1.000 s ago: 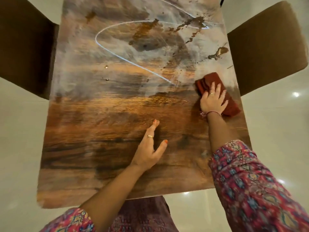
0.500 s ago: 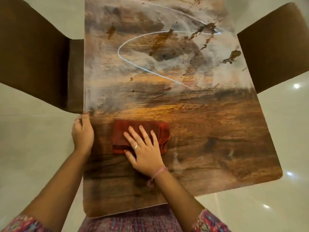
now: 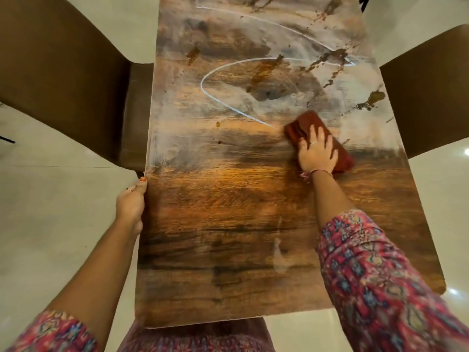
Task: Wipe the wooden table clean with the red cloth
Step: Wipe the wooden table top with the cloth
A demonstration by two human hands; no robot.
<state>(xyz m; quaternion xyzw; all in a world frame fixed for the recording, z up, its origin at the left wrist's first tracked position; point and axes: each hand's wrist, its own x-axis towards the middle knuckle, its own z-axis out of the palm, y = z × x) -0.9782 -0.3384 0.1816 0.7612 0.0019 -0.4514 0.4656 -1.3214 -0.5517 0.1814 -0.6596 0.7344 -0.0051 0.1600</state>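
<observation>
The wooden table (image 3: 228, 224) runs away from me. Its near half is dark glossy wood; its far half carries whitish smears, a thin white curved line and brown splatters (image 3: 264, 69). The folded red cloth (image 3: 302, 123) lies right of centre at the edge of the smeared zone. My right hand (image 3: 317, 151) presses flat on it with fingers spread, hiding its middle. My left hand (image 3: 130, 201) grips the table's left edge, with the thumb on top and the fingers out of sight below.
A brown upholstered chair (image 3: 63, 72) stands against the table's left side, and a second brown chair (image 3: 426, 92) against the right. Pale glossy floor tiles (image 3: 50, 199) surround the table. My patterned pink sleeves fill the lower corners.
My right hand has swept the cloth from the near left across to the right and farther out, up to the smeared area. My left hand stays on the left edge.
</observation>
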